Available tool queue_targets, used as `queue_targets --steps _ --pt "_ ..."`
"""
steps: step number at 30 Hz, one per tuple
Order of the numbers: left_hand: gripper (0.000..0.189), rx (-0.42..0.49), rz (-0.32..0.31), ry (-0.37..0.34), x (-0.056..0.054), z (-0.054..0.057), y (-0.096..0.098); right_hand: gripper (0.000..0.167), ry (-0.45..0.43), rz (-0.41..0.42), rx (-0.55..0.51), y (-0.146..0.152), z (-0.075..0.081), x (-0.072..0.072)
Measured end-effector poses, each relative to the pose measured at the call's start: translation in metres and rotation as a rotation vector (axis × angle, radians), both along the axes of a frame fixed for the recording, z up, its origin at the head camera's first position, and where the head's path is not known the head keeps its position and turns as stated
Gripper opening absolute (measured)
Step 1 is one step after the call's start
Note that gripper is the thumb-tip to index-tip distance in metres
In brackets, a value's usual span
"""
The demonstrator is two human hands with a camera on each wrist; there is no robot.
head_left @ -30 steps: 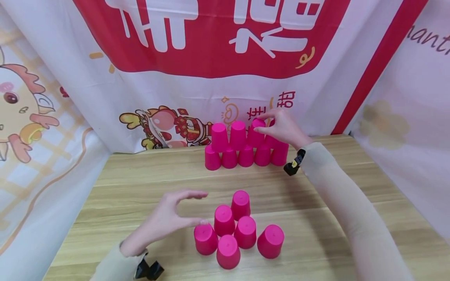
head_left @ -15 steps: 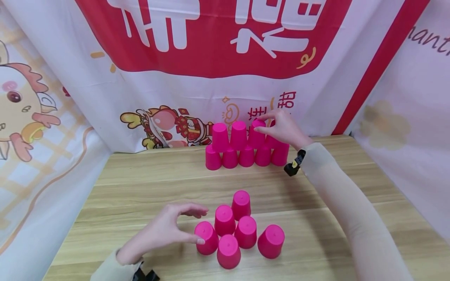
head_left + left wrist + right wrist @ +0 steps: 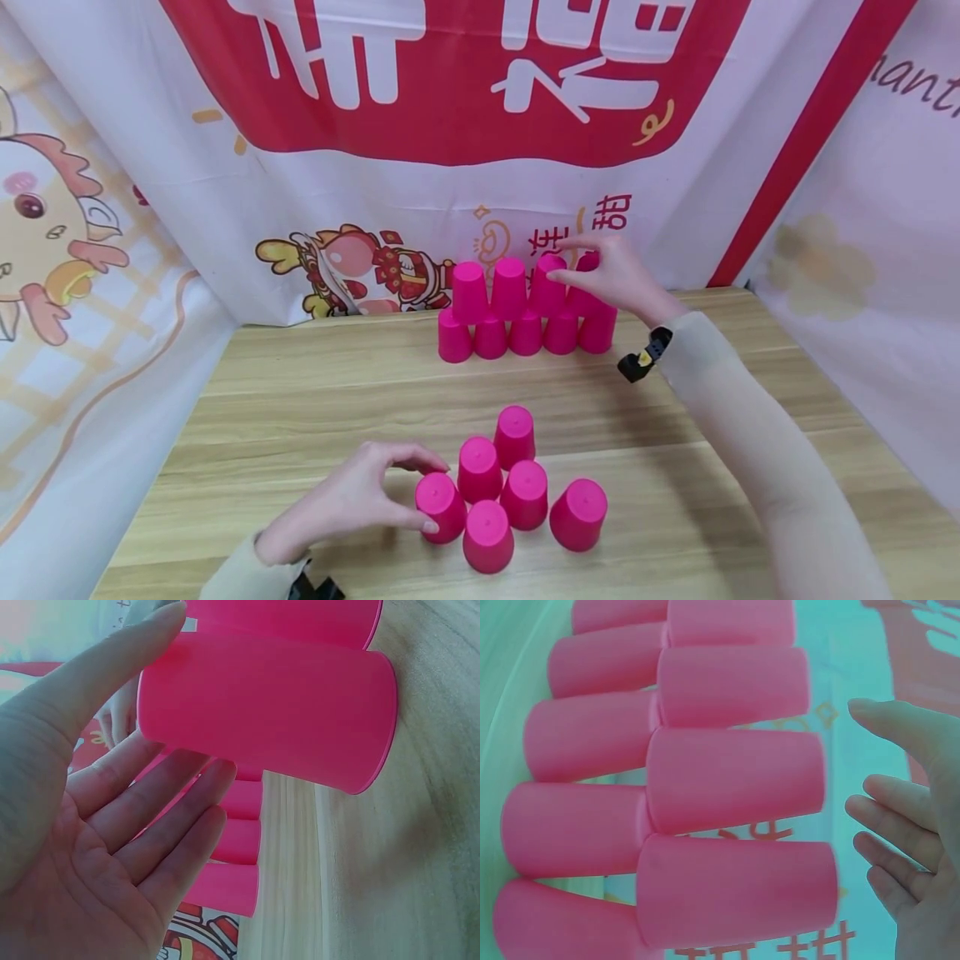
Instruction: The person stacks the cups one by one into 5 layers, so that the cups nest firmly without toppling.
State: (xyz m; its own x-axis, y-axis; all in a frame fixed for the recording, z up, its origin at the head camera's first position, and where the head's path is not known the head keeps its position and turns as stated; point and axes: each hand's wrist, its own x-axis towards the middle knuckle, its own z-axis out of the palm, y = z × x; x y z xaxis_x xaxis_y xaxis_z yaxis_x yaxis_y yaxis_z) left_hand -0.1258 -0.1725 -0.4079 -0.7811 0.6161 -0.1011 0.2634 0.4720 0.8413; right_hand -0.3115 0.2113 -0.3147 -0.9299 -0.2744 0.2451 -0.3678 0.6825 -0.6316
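Upside-down pink cups stand in two groups. In the head view my left hand [image 3: 360,496] is around the leftmost front cup [image 3: 444,510], thumb on its near side and fingers behind it. In the left wrist view the fingers [image 3: 176,780] lie nearly straight along one side of that cup [image 3: 270,709]; the thumb extends past the opposite edge. At the back, my right hand [image 3: 618,275] hovers by the upper row of cups [image 3: 470,293]. The right wrist view shows this hand [image 3: 915,817] holding nothing, its fingertips apart from the upper cups [image 3: 739,892].
The upper row rests on a lower row of several cups [image 3: 490,337] near the printed cloth backdrop [image 3: 337,200]. Other front cups [image 3: 487,537] cluster beside the left hand, and one cup [image 3: 578,515] stands a little apart at right. All are on a wooden table [image 3: 300,392].
My left hand has come down around the leftmost front cup, its thumb now on the near side. The right hand has drawn slightly right, away from the upper row, which stays in place.
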Motion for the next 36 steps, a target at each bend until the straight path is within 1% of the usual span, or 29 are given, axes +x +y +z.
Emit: queue_targets --steps 6,10,15,18,21,24,27,31,34,36 --pt "0.046 -0.002 -0.001 -0.021 -0.001 -0.001 0.001 0.060 0.079 0.032 -0.011 0.004 0.010 0.023" --pt "0.047 -0.009 0.012 -0.027 -0.001 0.000 0.001 0.059 0.103 0.050 -0.011 0.009 0.013 0.037" --pt "0.046 -0.008 0.014 -0.022 -0.001 -0.001 0.001 0.061 0.120 0.072 -0.006 0.015 0.011 0.055" --pt "0.046 0.006 0.009 0.005 -0.001 0.001 -0.001 0.061 0.139 0.091 0.011 0.018 0.007 0.068" --pt "0.046 0.022 0.020 0.060 -0.002 0.006 -0.004 0.061 0.149 0.106 0.030 0.021 0.003 0.079" --pt "0.048 0.040 0.042 0.127 -0.005 0.015 -0.007 0.061 0.132 0.101 0.040 0.023 -0.003 0.091" --pt "0.051 0.054 0.067 0.178 -0.010 0.025 -0.009 0.062 0.113 0.100 0.060 0.024 -0.011 0.102" --pt "0.053 0.058 0.113 0.221 -0.017 0.035 -0.009 0.062 0.101 0.137 0.064 0.023 -0.023 0.115" --pt "0.054 0.056 0.149 0.233 -0.022 0.041 -0.007 0.063 0.087 0.173 0.058 0.022 -0.032 0.124" --pt "0.054 0.059 0.161 0.249 -0.025 0.045 -0.005 0.064 0.074 0.186 0.054 0.022 -0.037 0.130"
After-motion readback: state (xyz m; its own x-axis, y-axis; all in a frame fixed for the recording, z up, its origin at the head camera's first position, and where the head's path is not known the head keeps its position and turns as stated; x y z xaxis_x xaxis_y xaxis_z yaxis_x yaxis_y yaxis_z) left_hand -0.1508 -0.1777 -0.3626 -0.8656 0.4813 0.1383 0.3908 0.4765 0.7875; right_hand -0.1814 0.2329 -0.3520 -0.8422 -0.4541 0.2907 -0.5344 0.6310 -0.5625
